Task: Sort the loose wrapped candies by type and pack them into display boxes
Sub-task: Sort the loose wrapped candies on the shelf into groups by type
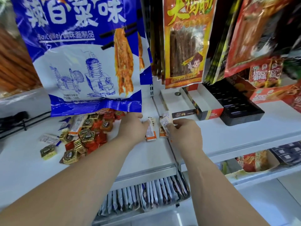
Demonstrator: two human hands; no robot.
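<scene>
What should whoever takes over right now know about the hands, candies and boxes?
Left hand: on the shelf, fingers on a white-orange candy.
Right hand: fingers pinch a few white-orange candies.
Pile of gold, red and white-orange candies lies at left, unsorted.
Two open boxes behind the right hand look empty; black tray beside them.
Done: some white-orange pieces pulled out. Left: sort the pile, pack the boxes.

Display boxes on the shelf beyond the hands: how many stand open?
3, side by side: a white-lined box, a red-fronted box to its right, then a black tray. Hanging bags may hide more.
</scene>
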